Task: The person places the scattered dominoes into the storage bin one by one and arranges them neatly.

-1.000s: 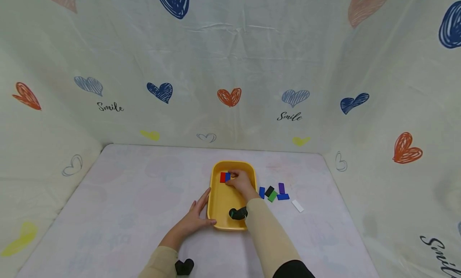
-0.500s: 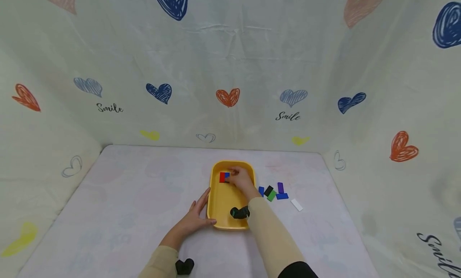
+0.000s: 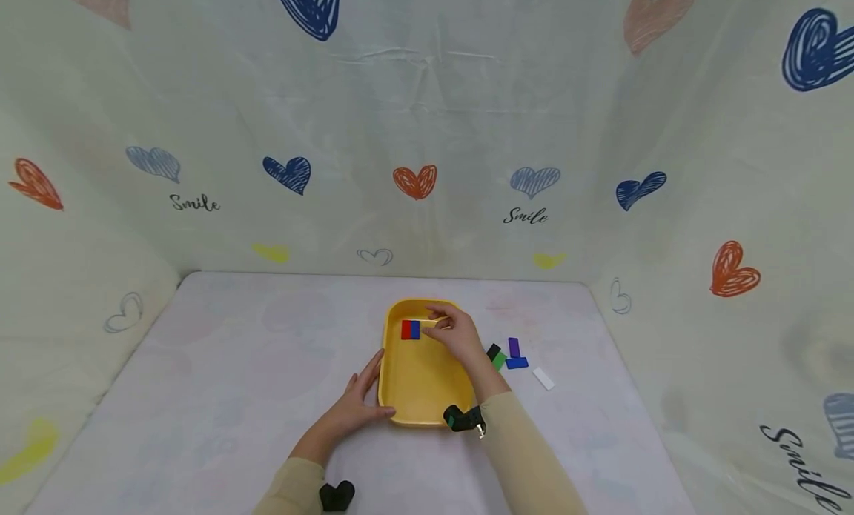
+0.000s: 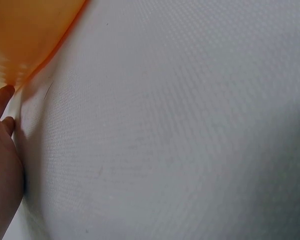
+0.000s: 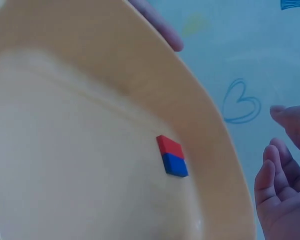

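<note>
A yellow tray lies on the table. Inside it, near its far left, a red block and a blue block lie flat side by side; the right wrist view shows the red block against the blue block. My right hand hovers over the tray's right side, just right of the blue block. Its fingers are loosely bent and spread from the thumb, holding nothing. My left hand rests against the tray's left side, fingers extended along the wall and thumb at the near left corner.
Right of the tray lie a black block, a green block, a purple block, another blue block and a white block. A heart-printed cloth walls the table's back and sides.
My right hand has let go of the blue block beside the red one and drawn back to the right. It now hides a loose blue block by the tray. My left hand keeps its place.
</note>
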The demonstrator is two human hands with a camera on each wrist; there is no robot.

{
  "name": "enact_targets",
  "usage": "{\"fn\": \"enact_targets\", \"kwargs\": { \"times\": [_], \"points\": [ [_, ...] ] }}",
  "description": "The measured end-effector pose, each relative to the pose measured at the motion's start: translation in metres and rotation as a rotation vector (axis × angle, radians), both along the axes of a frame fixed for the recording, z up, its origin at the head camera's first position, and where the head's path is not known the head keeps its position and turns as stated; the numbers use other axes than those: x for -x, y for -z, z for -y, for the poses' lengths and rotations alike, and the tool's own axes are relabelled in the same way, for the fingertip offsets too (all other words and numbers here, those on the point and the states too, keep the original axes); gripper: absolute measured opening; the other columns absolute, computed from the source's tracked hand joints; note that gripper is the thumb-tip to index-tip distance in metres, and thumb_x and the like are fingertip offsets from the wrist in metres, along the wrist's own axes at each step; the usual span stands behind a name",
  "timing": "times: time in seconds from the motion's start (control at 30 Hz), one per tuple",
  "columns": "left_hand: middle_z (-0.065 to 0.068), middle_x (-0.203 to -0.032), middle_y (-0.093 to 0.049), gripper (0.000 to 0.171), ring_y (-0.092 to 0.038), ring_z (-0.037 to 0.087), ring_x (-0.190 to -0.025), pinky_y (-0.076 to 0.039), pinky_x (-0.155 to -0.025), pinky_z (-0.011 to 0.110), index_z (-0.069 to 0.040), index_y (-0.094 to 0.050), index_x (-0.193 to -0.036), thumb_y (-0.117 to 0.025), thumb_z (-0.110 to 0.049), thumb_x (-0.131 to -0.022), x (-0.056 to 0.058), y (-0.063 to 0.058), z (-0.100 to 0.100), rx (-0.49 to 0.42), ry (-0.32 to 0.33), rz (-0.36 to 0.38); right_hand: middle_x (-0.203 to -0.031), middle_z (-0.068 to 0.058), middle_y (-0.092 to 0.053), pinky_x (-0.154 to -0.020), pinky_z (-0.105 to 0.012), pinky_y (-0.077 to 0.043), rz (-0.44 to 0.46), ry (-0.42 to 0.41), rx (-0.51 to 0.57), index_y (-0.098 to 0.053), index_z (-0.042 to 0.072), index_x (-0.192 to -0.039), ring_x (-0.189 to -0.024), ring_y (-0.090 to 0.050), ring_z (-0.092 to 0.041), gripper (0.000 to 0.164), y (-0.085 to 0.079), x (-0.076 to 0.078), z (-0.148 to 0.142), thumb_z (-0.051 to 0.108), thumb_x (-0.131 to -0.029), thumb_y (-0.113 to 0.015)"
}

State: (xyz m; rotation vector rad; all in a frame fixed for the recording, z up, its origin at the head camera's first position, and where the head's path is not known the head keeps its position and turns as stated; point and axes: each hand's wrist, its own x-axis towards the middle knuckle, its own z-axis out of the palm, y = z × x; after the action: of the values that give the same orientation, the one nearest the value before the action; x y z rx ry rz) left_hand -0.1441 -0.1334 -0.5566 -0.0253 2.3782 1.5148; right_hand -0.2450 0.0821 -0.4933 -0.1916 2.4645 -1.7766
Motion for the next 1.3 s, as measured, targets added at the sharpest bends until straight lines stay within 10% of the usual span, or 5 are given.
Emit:
{"fn": "enact_targets", "kwargs": {
  "times": [0.3, 0.67, 1.3],
  "points": [
    [0.012, -0.157, -0.030, 0.113, 0.007, 0.042, -0.145, 0.002, -0.108, 0.070, -0.040, -0.017, -0.155, -0.088, -0.038, -0.067, -0.003, -0.003, -0.002, 0.013, -0.031, 0.022, -0.107, -0.014, -0.064, -0.071, -0.019, -0.051, -0.022, 0.107, 0.081, -0.066, 0.003, -0.122, -0.084, -0.055, -0.020, 0.041, -0.003, -0.021, -0.033, 0.002, -0.083, -0.076],
    [0.012, -0.157, -0.030, 0.113, 0.008, 0.038, -0.146, 0.005, -0.112, 0.064, -0.038, -0.017, -0.156, -0.088, -0.037, -0.068, -0.002, -0.001, -0.002, 0.019, -0.040, 0.017, -0.107, -0.019, -0.062, -0.067, -0.017, -0.051, 0.051, 0.251, 0.181, -0.063, 0.000, -0.125, -0.082, -0.055, -0.016, 0.045, 0.049, -0.048, -0.074, 0.001, -0.082, -0.077],
    [0.014, -0.156, -0.029, 0.112, 0.007, 0.039, -0.146, 0.007, -0.113, 0.061, -0.034, -0.017, -0.157, -0.087, -0.036, -0.069, -0.001, 0.003, -0.002, -0.007, -0.012, -0.003, -0.083, -0.005, -0.063, -0.057, -0.014, -0.046, 0.084, 0.526, 0.089, -0.064, -0.005, -0.120, -0.067, -0.054, -0.007, 0.041, 0.071, -0.068, -0.126, 0.003, -0.082, -0.077]
  ]
}}
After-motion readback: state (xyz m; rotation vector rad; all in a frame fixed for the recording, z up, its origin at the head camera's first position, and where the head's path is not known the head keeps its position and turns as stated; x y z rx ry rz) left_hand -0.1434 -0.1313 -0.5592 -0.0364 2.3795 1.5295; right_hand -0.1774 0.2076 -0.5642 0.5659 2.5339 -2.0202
